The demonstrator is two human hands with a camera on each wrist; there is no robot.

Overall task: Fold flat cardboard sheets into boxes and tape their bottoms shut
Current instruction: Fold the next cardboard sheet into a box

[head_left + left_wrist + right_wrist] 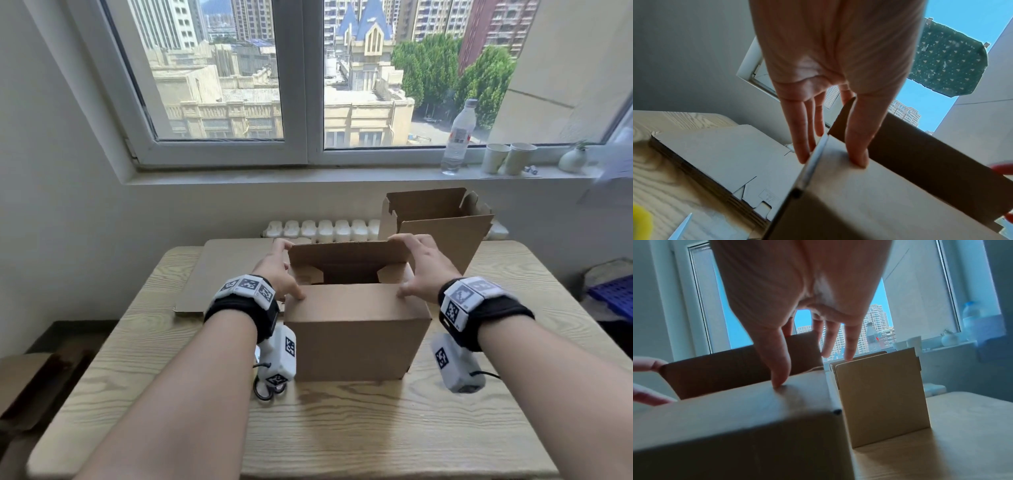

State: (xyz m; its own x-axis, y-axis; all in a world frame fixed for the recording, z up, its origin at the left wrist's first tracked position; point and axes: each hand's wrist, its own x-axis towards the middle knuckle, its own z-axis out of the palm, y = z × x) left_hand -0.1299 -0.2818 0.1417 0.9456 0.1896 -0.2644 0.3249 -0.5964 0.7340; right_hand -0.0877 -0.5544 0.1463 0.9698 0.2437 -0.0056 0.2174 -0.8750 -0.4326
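A brown cardboard box point(356, 329) stands mid-table with its open end up. Its near flap point(352, 301) lies folded flat; its far flap point(349, 253) leans upright. My left hand point(279, 270) sits at the box's top left corner, thumb point(858, 149) pressing the near flap and fingers reaching to the far flap's left corner. My right hand point(421, 267) mirrors it at the top right corner, thumb point(780, 371) on the near flap and fingers at the far flap's right edge. The two side flaps show folded inward below. No tape is in view.
A second box point(442, 222), opened up with its flaps standing, is at the back right, close behind my right hand. A stack of flat sheets point(219, 270) lies at the back left. The wooden table point(342, 428) runs toward me. A bottle point(459, 137) and paper cups point(507, 157) stand on the windowsill.
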